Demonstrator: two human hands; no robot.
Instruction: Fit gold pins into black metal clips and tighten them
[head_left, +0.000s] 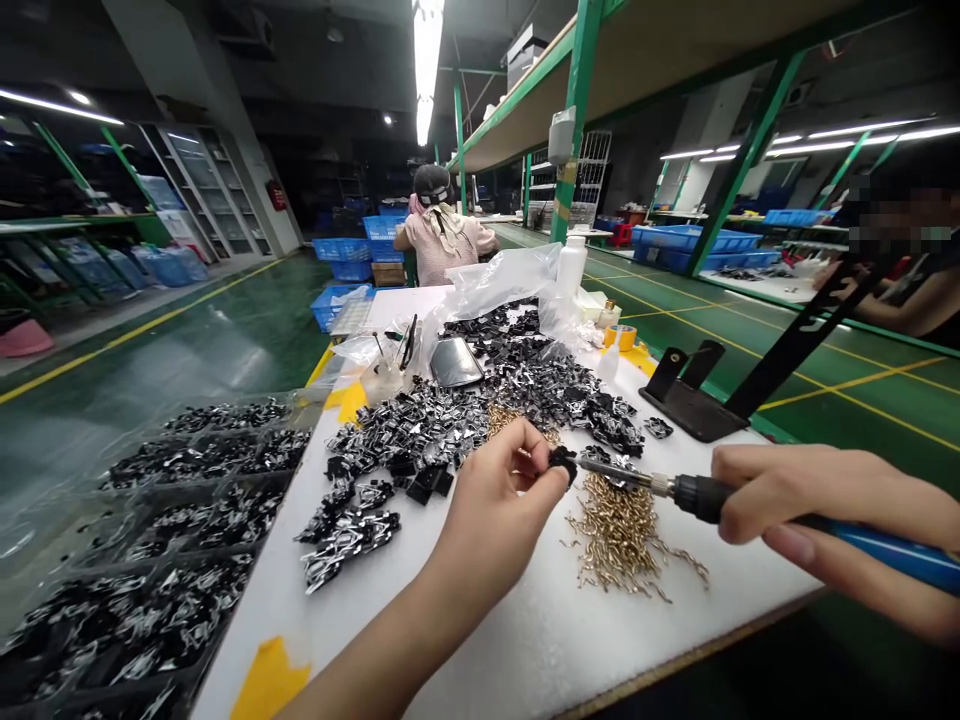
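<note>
Green flooring point(225, 325) with yellow lines is running past my white desk point(480, 650), and a person in a light top point(446, 245) is sitting beyond its far end. In the head view, I am pinching a small black part point(562, 464) between the thumb and fingers of my left hand point(491, 500), above the desk, just beside the upper edge of a gold-coloured pile point(619, 540). It is looking dark and uneven in outline; its own long axis is too small and covered for me to tell. My right hand point(810, 505) is closing its fingers and thumb around a blue-handled tool point(699, 497) with a black grip and a slim metal front. The tool's long axis is running nearly level across the view, sloping slightly up to the left, and its tip is pointing at the black part. Black-and-silver pieces point(427, 430) are lying heaped beyond my left hand, and a black bracket point(697, 405) is resting at the desk's right side.
</note>
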